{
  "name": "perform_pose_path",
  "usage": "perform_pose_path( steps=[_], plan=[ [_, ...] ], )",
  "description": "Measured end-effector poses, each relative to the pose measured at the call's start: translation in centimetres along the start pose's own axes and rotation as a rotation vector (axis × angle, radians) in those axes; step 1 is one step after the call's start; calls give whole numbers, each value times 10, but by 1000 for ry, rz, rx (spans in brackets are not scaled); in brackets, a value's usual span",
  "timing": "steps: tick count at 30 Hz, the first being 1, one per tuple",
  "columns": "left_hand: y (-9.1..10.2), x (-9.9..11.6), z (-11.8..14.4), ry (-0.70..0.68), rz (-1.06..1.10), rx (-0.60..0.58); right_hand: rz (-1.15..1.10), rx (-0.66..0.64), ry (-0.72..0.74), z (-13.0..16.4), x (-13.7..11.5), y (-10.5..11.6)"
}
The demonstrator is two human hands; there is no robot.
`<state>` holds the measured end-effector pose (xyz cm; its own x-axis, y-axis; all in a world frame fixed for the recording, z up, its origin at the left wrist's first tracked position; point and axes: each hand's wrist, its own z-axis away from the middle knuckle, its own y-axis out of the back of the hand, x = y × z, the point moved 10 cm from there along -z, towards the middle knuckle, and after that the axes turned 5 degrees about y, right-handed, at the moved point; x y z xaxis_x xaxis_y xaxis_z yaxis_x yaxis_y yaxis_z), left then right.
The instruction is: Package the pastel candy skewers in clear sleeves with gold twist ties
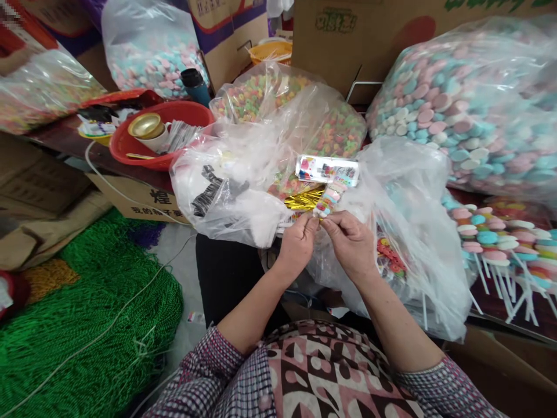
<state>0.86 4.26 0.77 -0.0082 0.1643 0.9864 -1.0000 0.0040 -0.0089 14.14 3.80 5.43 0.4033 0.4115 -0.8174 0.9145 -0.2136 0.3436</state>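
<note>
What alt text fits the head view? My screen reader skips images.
Both hands, left hand and right hand, pinch a small candy packet beside gold twist ties, over clear plastic bags. Big bags of pastel candies, a red basin and green netting surround them.

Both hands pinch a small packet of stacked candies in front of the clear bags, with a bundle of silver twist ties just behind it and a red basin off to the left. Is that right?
Not quite: the twist ties are gold, not silver, as the head view shows. The rest holds: the left hand and right hand pinch the candy packet in front of the clear bags, and the red basin sits off to the left.
</note>
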Motion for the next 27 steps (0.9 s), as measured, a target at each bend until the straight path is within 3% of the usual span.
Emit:
perform_pose_path(
  steps=[3,7,12,14,16,19,22,24,27],
  plan=[
    [-4,6,2,-96,-167,-57,-99,-57,-163,1,12,-5],
    [-9,2,4,-88,-184,-97,-153,-101,-317,3,16,-8],
    [-22,16,6,-110,198,-252,-101,-110,-281,3,3,-4],
    [-21,30,9,-124,342,-312,-47,-126,-245,3,0,-3],
    [-11,51,16,-203,352,-311,11,-138,-233,0,-2,0],
    [-4,87,38,-443,121,-338,96,-57,-193,-10,-10,12],
    [-4,95,48,-563,-257,-251,153,58,-97,-18,-32,25],
    [-1,85,39,-487,-365,-160,159,78,-43,-16,-45,25],
    [7,62,21,-265,-152,-147,134,15,-15,-9,-51,17]
  ],
)
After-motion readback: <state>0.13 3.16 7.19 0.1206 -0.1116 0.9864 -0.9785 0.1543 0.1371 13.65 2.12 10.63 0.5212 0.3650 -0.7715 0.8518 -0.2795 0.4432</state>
